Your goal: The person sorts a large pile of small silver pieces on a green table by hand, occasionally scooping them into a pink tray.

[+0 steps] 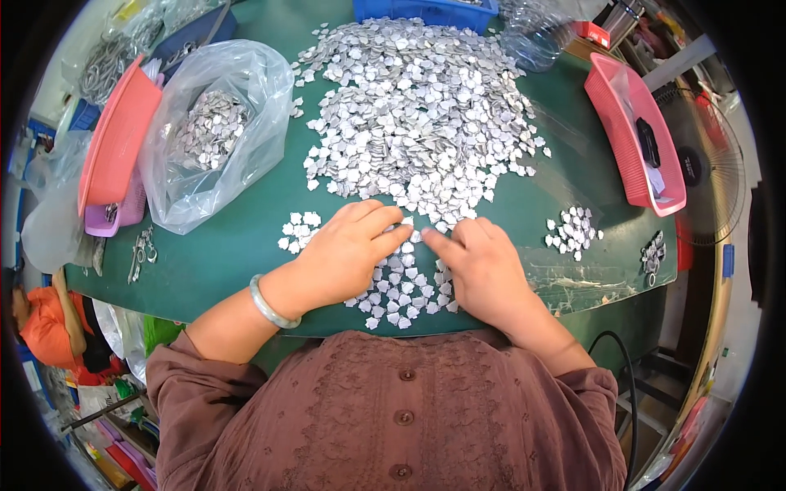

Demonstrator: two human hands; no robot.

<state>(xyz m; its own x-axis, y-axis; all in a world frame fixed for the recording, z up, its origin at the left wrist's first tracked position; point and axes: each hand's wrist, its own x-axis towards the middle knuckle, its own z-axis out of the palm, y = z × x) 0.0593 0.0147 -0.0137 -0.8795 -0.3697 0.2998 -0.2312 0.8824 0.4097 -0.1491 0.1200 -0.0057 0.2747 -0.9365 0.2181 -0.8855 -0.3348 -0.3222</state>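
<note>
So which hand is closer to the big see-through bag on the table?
The left hand: it is to the right of the see-through bag, nearer the person's body and not touching it. The right hand is farther right, past the left one.

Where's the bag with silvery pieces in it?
Head view, left side of the green table: the bag sits between the pink basket on its left and the big pile on its right, beyond the left hand.

The small silver pieces (393,308) are flat and shiny with bumpy edges. Lots lie in a big, messy heap (422,114) on the green surface (205,266). More are spread near its front edge, with little bunches (573,231) at both sides.
</note>
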